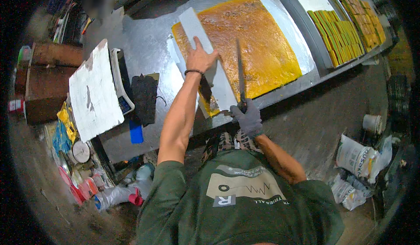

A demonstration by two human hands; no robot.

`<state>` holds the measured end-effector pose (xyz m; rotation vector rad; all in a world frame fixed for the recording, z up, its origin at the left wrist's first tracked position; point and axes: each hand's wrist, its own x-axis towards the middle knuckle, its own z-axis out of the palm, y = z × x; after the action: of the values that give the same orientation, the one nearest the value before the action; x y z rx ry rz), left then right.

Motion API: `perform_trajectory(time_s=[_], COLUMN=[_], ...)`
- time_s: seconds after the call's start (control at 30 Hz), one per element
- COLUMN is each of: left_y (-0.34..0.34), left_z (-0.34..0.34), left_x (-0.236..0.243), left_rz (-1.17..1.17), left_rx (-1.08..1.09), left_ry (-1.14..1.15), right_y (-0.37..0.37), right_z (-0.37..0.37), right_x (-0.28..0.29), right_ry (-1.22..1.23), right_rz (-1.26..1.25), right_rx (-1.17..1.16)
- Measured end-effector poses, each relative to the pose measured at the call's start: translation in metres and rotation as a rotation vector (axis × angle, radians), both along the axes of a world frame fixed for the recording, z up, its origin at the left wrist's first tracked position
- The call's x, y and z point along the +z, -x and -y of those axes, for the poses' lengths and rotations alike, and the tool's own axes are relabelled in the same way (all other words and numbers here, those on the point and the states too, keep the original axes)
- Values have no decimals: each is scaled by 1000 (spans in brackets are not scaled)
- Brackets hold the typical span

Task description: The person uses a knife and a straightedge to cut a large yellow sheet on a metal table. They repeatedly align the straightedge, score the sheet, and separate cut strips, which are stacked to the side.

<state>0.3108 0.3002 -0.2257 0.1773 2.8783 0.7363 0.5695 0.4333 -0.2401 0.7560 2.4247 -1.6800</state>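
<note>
A large flat slab, yellow with a browned, glossy top like a sheet cake, lies on a metal table. Across its left part runs a long white flat strip, used edge-on to nothing I can see. My bare left hand lies on this strip with fingers spread, pressing it against the slab. In a grey glove, my right hand is wrapped round the handle of a long knife at the slab's near edge. The blade points away over the slab, to the right of the strip; whether it touches the surface I cannot tell.
A metal tray with rows of cut yellow-green pieces stands at the right. On the left are a worn white board, a scale, a dark cloth-like piece and a blue object. White sacks lie at right.
</note>
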Motion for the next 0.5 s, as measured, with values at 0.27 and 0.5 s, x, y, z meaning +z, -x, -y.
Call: perform_trajectory(time_s=[0.27, 0.5], left_y=[-16, -18], left_z=[-33, -34], left_x=[10, 12], left_rz=[18, 30], left_rx=[93, 109], left_ry=[115, 93], right_y=[7, 7], right_z=[-13, -11], right_x=[19, 14], right_ry=[203, 72], right_rz=[203, 201], right_rx=[-166, -166])
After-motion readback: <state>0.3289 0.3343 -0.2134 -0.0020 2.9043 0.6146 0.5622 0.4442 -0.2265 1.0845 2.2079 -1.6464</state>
